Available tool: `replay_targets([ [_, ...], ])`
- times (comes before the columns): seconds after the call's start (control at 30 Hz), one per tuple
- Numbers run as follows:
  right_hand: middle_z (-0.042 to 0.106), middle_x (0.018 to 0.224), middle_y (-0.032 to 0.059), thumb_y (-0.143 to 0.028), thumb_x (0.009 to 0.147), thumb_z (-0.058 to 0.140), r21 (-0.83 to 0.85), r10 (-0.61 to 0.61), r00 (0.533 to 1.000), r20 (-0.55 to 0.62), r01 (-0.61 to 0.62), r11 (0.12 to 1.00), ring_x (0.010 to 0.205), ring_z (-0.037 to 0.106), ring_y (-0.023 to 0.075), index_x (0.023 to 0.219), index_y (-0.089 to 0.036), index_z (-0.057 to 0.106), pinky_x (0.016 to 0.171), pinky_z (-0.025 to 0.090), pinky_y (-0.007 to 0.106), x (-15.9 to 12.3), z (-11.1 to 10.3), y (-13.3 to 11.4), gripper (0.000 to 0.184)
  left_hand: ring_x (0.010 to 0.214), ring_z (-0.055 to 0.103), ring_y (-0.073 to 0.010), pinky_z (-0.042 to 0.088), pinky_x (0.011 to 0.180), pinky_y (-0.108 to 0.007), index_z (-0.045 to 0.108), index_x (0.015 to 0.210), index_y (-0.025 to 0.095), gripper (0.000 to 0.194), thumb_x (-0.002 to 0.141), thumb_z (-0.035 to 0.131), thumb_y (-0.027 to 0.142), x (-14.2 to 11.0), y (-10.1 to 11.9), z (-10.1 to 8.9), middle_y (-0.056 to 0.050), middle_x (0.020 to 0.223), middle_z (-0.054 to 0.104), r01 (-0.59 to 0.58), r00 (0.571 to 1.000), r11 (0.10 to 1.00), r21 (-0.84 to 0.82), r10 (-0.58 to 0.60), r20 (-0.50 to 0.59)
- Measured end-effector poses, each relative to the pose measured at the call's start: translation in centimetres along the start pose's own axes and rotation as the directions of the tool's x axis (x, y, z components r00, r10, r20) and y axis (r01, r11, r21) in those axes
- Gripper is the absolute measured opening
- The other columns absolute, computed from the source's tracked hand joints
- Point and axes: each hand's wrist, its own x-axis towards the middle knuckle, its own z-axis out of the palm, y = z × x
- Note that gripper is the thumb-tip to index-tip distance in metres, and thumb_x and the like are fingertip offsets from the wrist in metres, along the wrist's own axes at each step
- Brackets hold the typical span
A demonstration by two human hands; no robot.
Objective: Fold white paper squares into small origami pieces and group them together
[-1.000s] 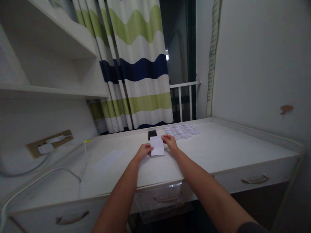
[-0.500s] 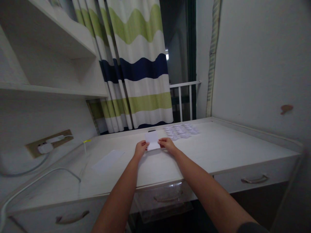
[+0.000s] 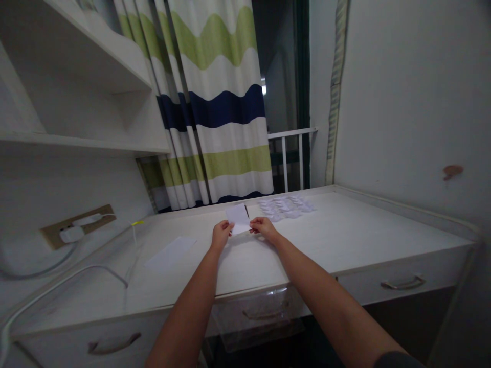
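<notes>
A small white sheet of paper (image 3: 238, 219) is held up between my two hands, tilted to the left, above the white desk. My left hand (image 3: 221, 233) pinches its lower left edge. At the lower right corner, the fingers of my right hand (image 3: 263, 227) are closed on the same sheet. Just beyond my right hand lie several folded white paper pieces (image 3: 286, 207), set out in rows. To the left of my left hand, more white paper (image 3: 171, 253) lies flat on the desk.
The white desk (image 3: 368, 230) has drawers with metal handles along its front. A wall socket with plugs (image 3: 76, 227) and a white cable (image 3: 76, 271) are at the left, under a shelf (image 3: 84, 143). A striped curtain (image 3: 226, 107) hangs behind the desk.
The sheet has turned from nearly upright to a leftward tilt, its top edge shifting left. Both hands keep hold of it and have hardly moved.
</notes>
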Motion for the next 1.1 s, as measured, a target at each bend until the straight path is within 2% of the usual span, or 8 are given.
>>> replay_targets([
  [0.13,0.056,0.049,-0.0016,-0.014,0.057,0.063,0.006,0.036,0.999,-0.001,-0.036,0.999,0.047,0.056,0.0096,0.059,-0.014,0.055,0.044,0.041,0.018,-0.31,-0.01,-0.25,0.008,0.045,0.043,-0.0080,0.036,0.041,-0.019,0.053,0.056,0.015,0.026,0.054,0.063,0.039,-0.05,0.14,-0.01,0.003,0.049,0.049,0.007,1.000,1.000,-0.005,-0.007,0.017],
  [0.27,0.057,0.055,-0.0015,-0.024,0.059,0.063,0.037,0.038,0.999,-0.025,-0.037,0.999,0.051,0.054,0.0084,0.061,-0.014,0.057,0.047,0.041,0.019,-0.39,-0.04,-0.39,0.012,0.046,0.045,-0.0084,0.038,0.042,-0.019,0.054,0.058,0.014,0.024,0.054,0.063,0.036,-0.17,0.16,0.01,0.002,0.052,0.052,0.028,0.997,1.000,-0.015,-0.027,0.069],
  [0.37,0.058,0.057,-0.0018,-0.025,0.055,0.066,0.065,0.026,0.999,-0.039,-0.023,0.998,0.051,0.053,0.0086,0.064,-0.014,0.058,0.049,0.042,0.020,-0.17,-0.05,-0.21,0.017,0.047,0.047,-0.0086,0.039,0.043,-0.019,0.054,0.059,0.014,0.024,0.053,0.064,0.035,-0.22,-0.12,0.14,0.002,0.053,0.052,0.064,0.991,0.998,-0.030,-0.060,0.122],
  [0.47,0.057,0.054,-0.0027,-0.023,0.049,0.068,0.071,0.013,1.000,-0.027,-0.011,0.997,0.049,0.052,0.0090,0.063,-0.015,0.056,0.050,0.042,0.022,0.02,-0.03,0.11,0.020,0.049,0.050,-0.0100,0.041,0.045,-0.021,0.055,0.067,0.014,0.026,0.053,0.064,0.034,-0.24,-0.43,0.36,0.001,0.056,0.054,0.124,0.981,0.988,-0.094,-0.108,0.163],
  [0.63,0.052,0.043,-0.0062,-0.025,0.050,0.066,0.060,-0.016,1.000,0.012,0.016,0.998,0.041,0.047,0.0081,0.069,-0.016,0.054,0.044,0.038,0.021,-0.16,-0.02,0.30,0.024,0.050,0.053,-0.0115,0.045,0.048,-0.024,0.052,0.083,0.016,0.033,0.055,0.063,0.029,-0.32,-0.42,0.63,0.001,0.059,0.056,0.224,0.961,0.954,-0.198,-0.182,0.208],
  [0.8,0.054,0.047,-0.0060,-0.023,0.051,0.066,0.083,0.016,0.999,0.033,-0.018,0.996,0.043,0.049,0.0083,0.074,-0.017,0.054,0.047,0.041,0.021,-0.55,0.08,-0.13,0.026,0.052,0.054,-0.0120,0.045,0.049,-0.024,0.051,0.092,0.016,0.036,0.058,0.059,0.027,-0.35,-0.30,0.51,0.002,0.060,0.056,0.213,0.966,0.952,-0.221,-0.172,0.194],
  [0.93,0.054,0.047,-0.0052,-0.018,0.052,0.067,0.070,0.070,0.996,0.047,-0.073,0.995,0.043,0.050,0.0082,0.074,-0.016,0.056,0.048,0.044,0.023,-0.74,0.17,-0.46,0.025,0.051,0.053,-0.0113,0.043,0.047,-0.022,0.052,0.092,0.015,0.035,0.059,0.058,0.025,-0.13,-0.45,0.33,0.001,0.059,0.055,0.176,0.980,0.962,-0.211,-0.150,0.131],
  [1.1,0.051,0.043,-0.0066,-0.020,0.054,0.067,0.041,0.008,0.998,0.067,-0.011,0.999,0.041,0.049,0.0077,0.074,-0.015,0.055,0.047,0.044,0.023,-0.47,0.23,0.01,0.024,0.054,0.054,-0.0120,0.044,0.050,-0.022,0.052,0.093,0.014,0.036,0.059,0.058,0.025,0.12,-0.61,0.24,0.000,0.064,0.058,0.147,0.988,0.967,-0.206,-0.133,0.081],
])
